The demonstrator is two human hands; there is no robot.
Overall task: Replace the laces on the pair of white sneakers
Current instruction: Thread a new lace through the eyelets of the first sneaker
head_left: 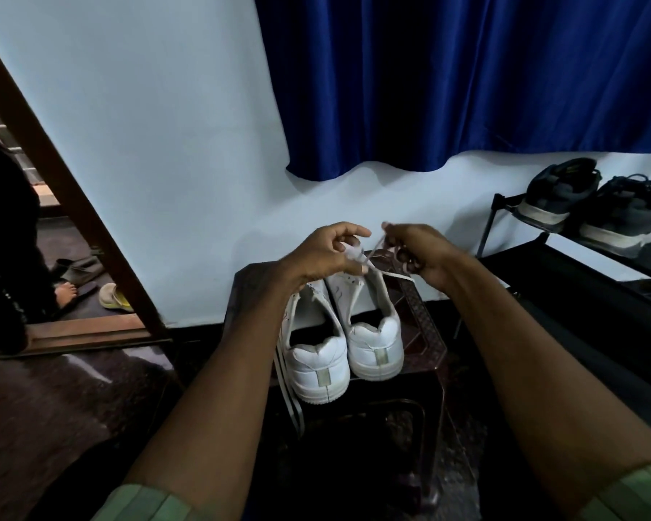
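Observation:
Two white sneakers stand side by side on a dark stool (425, 344), heels toward me: the left sneaker (316, 362) and the right sneaker (376, 344). My left hand (324, 253) is above their toes and holds the front of the right sneaker, thumb and fingers curled. My right hand (418, 253) pinches a white lace (376, 248) that runs up from that sneaker's front. A loose white lace (288, 392) hangs down the stool's left side beside the left sneaker.
A black shoe rack (564, 265) at the right holds a pair of dark sneakers (594, 208). A blue curtain (466, 80) hangs on the white wall behind. At the left is a wooden door frame (72, 204), a person's foot (66, 293) and sandals beyond it.

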